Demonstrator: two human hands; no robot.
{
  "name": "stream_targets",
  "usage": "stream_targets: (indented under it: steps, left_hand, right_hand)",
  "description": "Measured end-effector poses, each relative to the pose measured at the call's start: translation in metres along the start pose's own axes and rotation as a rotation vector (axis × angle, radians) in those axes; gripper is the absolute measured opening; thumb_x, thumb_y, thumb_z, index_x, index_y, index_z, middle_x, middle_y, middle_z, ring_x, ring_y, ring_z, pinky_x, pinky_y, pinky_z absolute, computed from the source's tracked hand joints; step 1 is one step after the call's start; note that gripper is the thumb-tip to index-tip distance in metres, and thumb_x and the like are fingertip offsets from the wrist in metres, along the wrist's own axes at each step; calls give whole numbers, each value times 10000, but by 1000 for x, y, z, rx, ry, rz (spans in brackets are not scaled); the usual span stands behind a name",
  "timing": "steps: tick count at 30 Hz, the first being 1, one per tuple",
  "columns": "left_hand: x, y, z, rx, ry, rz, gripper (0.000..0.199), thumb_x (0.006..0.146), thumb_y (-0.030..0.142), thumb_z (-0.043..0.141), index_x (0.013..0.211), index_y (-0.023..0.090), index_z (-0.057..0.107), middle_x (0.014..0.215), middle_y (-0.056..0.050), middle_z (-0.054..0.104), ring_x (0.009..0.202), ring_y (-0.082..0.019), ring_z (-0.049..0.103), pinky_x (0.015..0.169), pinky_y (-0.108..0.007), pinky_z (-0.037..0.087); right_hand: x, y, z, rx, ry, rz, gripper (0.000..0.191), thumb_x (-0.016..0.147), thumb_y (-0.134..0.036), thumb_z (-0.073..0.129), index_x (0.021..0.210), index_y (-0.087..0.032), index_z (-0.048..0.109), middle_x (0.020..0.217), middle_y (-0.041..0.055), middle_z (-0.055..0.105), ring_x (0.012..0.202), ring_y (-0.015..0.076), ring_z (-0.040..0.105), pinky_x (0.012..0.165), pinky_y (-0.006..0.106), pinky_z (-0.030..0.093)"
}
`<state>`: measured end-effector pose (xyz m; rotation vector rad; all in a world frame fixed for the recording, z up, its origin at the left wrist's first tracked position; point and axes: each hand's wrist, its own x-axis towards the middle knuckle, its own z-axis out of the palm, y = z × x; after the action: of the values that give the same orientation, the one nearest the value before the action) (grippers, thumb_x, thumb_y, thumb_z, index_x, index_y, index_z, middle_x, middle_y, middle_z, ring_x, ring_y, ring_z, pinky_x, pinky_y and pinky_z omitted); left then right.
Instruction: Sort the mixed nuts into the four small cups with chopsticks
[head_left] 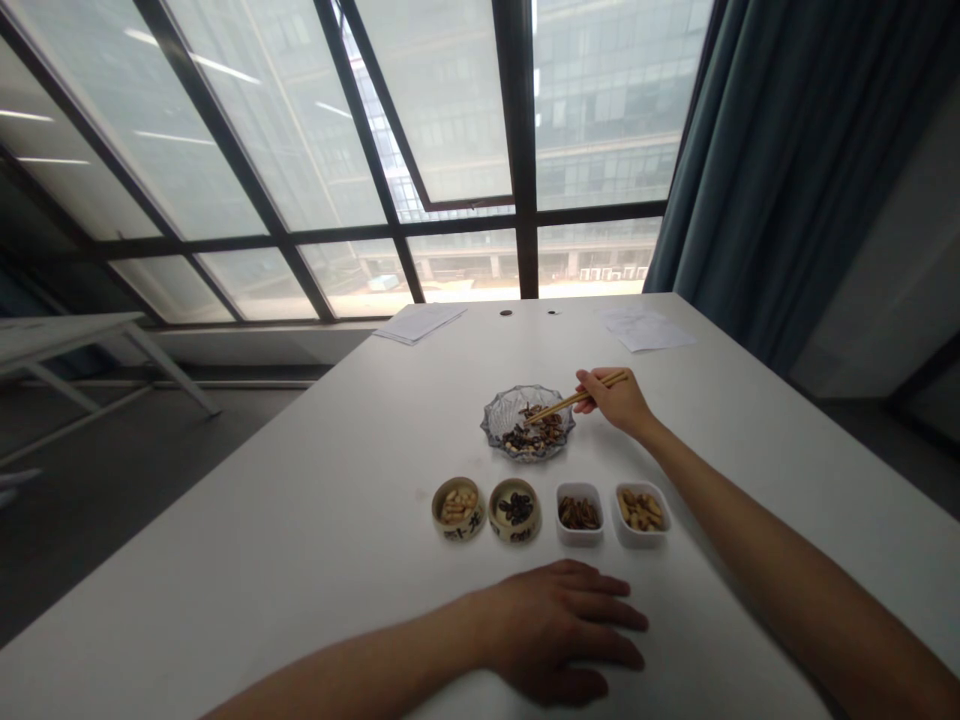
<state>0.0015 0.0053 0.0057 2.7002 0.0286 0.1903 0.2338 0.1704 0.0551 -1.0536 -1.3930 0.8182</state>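
Diagonally — the chopsticks (574, 400) slant down-left into the glass bowl (491, 425), right-hand fingers (600, 385) clamped around them.

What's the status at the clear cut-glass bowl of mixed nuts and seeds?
Right hand gripping wooden chopsticks, tips over clear glass bowl. Left hand flat on white table, empty. Two round ceramic pots, two white square dishes in row before bowl.

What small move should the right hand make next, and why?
Probably the right hand should pinch one piece with the chopsticks and lift it from the glass bowl. Their tips are already over the mixed nuts and seeds, while the four small dishes in front each seem to hold a single kind.
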Motion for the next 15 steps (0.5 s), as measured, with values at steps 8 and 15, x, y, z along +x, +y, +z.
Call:
stream_targets:
  steps: [8,15]
  left_hand:
    - [0,0,0,7,4,9,460,976,420,506,1383,229,602,1560,-37,545,1539,-243,402,1279,-388,335]
    - [-1,-3,3,12,27,21,468,992,437,475,1385,220,605,1580,-13,523,1542,-228,393,1292,-363,302]
  right_hand:
    - [5,-3,-10,42,15,-14,638,755,-770,743,685,-136,719,537,113,715,425,194,686,412,236,542]
    - [7,-7,-17,30,14,3,647,725,-777,763,663,-135,710,499,104,690,393,188,661,381,233,523]
